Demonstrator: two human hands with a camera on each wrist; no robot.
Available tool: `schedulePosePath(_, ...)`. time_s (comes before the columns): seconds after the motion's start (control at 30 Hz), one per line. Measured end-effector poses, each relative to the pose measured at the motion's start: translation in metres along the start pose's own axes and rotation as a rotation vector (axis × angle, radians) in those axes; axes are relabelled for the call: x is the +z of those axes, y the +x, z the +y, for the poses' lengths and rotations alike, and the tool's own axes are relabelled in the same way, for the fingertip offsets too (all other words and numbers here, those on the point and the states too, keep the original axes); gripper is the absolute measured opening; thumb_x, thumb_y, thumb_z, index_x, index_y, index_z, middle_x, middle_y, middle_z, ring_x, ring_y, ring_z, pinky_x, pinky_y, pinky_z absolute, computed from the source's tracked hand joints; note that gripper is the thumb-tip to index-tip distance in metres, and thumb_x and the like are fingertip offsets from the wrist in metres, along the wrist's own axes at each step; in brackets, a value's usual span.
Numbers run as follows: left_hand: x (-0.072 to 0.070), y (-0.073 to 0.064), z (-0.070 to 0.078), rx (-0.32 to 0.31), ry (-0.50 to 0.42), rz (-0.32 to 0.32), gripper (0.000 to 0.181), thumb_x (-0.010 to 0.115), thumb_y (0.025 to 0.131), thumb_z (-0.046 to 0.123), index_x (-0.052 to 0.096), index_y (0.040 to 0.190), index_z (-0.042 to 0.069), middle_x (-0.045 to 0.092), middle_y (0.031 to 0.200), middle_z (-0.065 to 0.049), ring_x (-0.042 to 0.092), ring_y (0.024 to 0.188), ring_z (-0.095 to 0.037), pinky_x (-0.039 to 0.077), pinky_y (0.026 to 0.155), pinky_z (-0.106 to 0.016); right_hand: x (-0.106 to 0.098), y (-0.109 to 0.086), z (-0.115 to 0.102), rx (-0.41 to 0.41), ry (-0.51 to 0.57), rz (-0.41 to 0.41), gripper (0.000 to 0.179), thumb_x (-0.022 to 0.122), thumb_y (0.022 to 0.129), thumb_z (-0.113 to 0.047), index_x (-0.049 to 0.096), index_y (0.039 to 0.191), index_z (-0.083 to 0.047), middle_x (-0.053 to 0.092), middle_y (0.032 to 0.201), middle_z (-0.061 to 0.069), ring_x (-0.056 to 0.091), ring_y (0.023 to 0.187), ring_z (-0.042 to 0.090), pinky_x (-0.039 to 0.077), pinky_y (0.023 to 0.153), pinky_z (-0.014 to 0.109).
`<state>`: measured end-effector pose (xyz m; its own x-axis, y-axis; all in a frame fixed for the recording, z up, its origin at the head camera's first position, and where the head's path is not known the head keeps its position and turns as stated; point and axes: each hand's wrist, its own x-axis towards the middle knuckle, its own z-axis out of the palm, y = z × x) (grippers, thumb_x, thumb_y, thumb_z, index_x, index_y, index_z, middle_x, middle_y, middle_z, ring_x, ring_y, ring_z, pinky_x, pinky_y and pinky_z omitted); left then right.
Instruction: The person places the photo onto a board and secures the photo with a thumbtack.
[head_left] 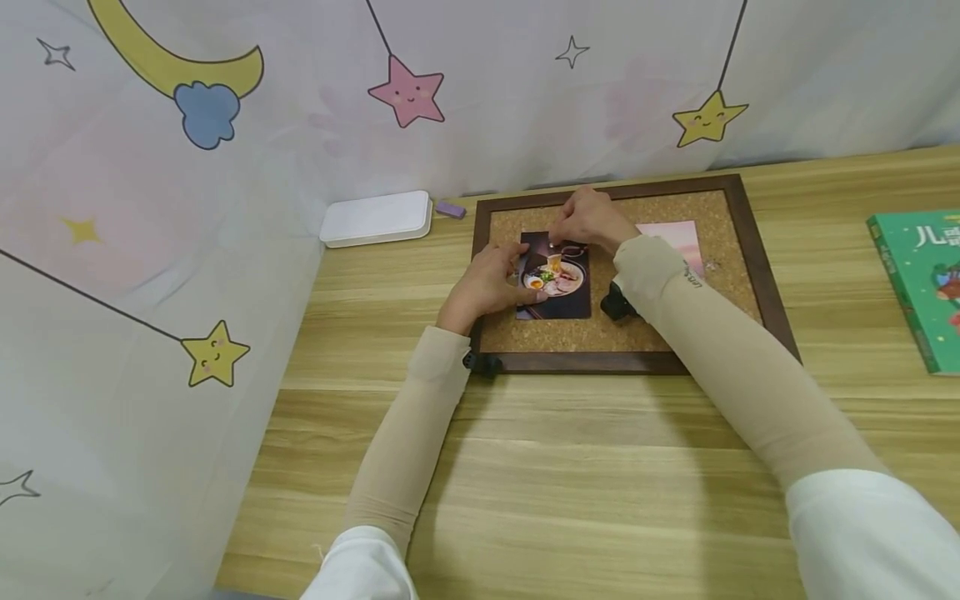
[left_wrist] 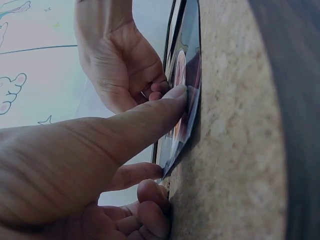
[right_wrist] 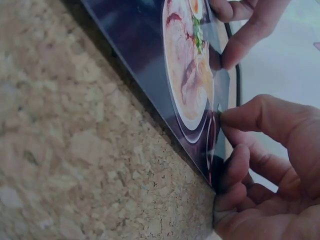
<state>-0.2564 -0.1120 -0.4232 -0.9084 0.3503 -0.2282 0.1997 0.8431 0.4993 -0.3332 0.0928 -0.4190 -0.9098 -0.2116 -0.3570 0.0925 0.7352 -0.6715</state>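
Note:
A photo print of a ramen bowl (head_left: pixel 562 279) lies on a cork board (head_left: pixel 555 337) with a dark wooden frame. My left hand (head_left: pixel 487 282) spreads over its left side. The thumb (left_wrist: pixel 165 107) presses on the print while the index finger touches the upper left edge. At the print's top edge, my right hand (head_left: pixel 588 218) pinches a small pale pushpin (head_left: pixel 553 246), mostly hidden by the fingertips. Seen from the right wrist, the print's near edge (right_wrist: pixel 150 92) stands slightly off the cork. A pink print (head_left: pixel 673 242) lies partly behind the right forearm.
Left of the board stand a white case (head_left: pixel 377 218) and a purple eraser-like block (head_left: pixel 450 210). A green book (head_left: pixel 926 287) lies at the right on the wooden table (head_left: pixel 592 483). A patterned white curtain (head_left: pixel 495 100) hangs behind.

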Motion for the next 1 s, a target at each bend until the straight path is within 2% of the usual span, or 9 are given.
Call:
schedulePosePath(0.23, 0.001, 0.002, 0.001, -0.002, -0.001, -0.009, 0.088, 0.087, 0.092, 0.039, 0.045, 0.164, 0.01, 0.062, 0.135, -0.017, 0.056, 0.125, -0.031, 0.049, 0.108, -0.047, -0.003, 0.001, 0.005, -0.014, 0.023, -0.021, 0.025, 0.074, 0.097, -0.024, 0.083, 0.113, -0.007, 0.073, 0.132, 0.016, 0.063, 0.118, 0.03, 0.049, 0.107, 0.047)
schedulePosePath(0.33, 0.0, 0.002, 0.001, -0.015, 0.003, -0.007, 0.088, 0.087, 0.091, 0.039, 0.046, 0.163, 0.011, 0.062, 0.135, -0.017, 0.057, 0.125, -0.031, 0.049, 0.108, -0.047, -0.005, 0.003, 0.007, -0.021, 0.103, -0.035, 0.022, 0.073, 0.097, -0.023, 0.084, 0.109, -0.008, 0.071, 0.134, 0.012, 0.061, 0.118, 0.028, 0.048, 0.106, 0.045)
schedulePosePath(0.5, -0.002, 0.002, 0.001, -0.018, 0.003, -0.012, 0.088, 0.087, 0.091, 0.039, 0.046, 0.163, 0.011, 0.062, 0.134, -0.017, 0.057, 0.124, -0.031, 0.049, 0.108, -0.047, -0.008, 0.005, 0.011, -0.023, 0.211, -0.053, 0.017, 0.071, 0.096, -0.021, 0.081, 0.099, -0.007, 0.066, 0.11, 0.004, 0.057, 0.099, 0.024, 0.047, 0.092, 0.038)
schedulePosePath(0.6, -0.002, 0.003, 0.002, -0.009, 0.003, -0.013, 0.088, 0.087, 0.091, 0.039, 0.046, 0.163, 0.01, 0.062, 0.134, -0.017, 0.057, 0.124, -0.032, 0.05, 0.107, -0.047, -0.011, 0.004, 0.013, -0.029, 0.216, -0.066, 0.023, 0.067, 0.1, -0.023, 0.077, 0.109, -0.004, 0.061, 0.101, 0.0, 0.056, 0.096, 0.022, 0.045, 0.09, 0.035)
schedulePosePath(0.7, -0.002, 0.002, 0.002, -0.011, 0.014, -0.012, 0.088, 0.087, 0.091, 0.04, 0.045, 0.163, 0.01, 0.062, 0.135, -0.017, 0.057, 0.126, -0.032, 0.049, 0.11, -0.047, -0.015, 0.0, 0.015, -0.053, 0.216, -0.09, 0.031, 0.062, 0.104, -0.025, 0.072, 0.124, -0.003, 0.062, 0.106, 0.001, 0.056, 0.1, 0.022, 0.045, 0.093, 0.035)
schedulePosePath(0.77, -0.003, 0.002, 0.001, -0.013, 0.016, -0.014, 0.088, 0.086, 0.092, 0.041, 0.044, 0.164, 0.011, 0.063, 0.134, -0.017, 0.057, 0.125, -0.031, 0.048, 0.111, -0.048, -0.019, -0.005, 0.018, -0.071, 0.218, -0.079, 0.034, 0.059, 0.106, -0.025, 0.071, 0.129, -0.003, 0.064, 0.109, 0.002, 0.057, 0.101, 0.022, 0.045, 0.094, 0.036)
schedulePosePath(0.87, -0.005, 0.0, -0.002, 0.006, -0.02, -0.011, 0.09, 0.084, 0.093, 0.041, 0.04, 0.166, 0.011, 0.064, 0.126, -0.015, 0.057, 0.114, -0.028, 0.049, 0.107, -0.047, -0.027, -0.014, 0.022, -0.079, 0.233, -0.028, 0.032, 0.054, 0.109, -0.024, 0.07, 0.128, -0.003, 0.065, 0.107, 0.001, 0.058, 0.1, 0.022, 0.046, 0.093, 0.038)
schedulePosePath(1.0, -0.011, -0.003, -0.01, 0.069, -0.089, 0.01, 0.092, 0.083, 0.094, 0.036, 0.035, 0.168, 0.011, 0.061, 0.111, -0.011, 0.053, 0.095, -0.023, 0.049, 0.091, -0.042, -0.043, -0.031, 0.027, -0.081, 0.257, 0.039, 0.033, 0.046, 0.111, -0.025, 0.067, 0.117, 0.0, 0.062, 0.096, 0.0, 0.057, 0.095, 0.023, 0.046, 0.089, 0.039)
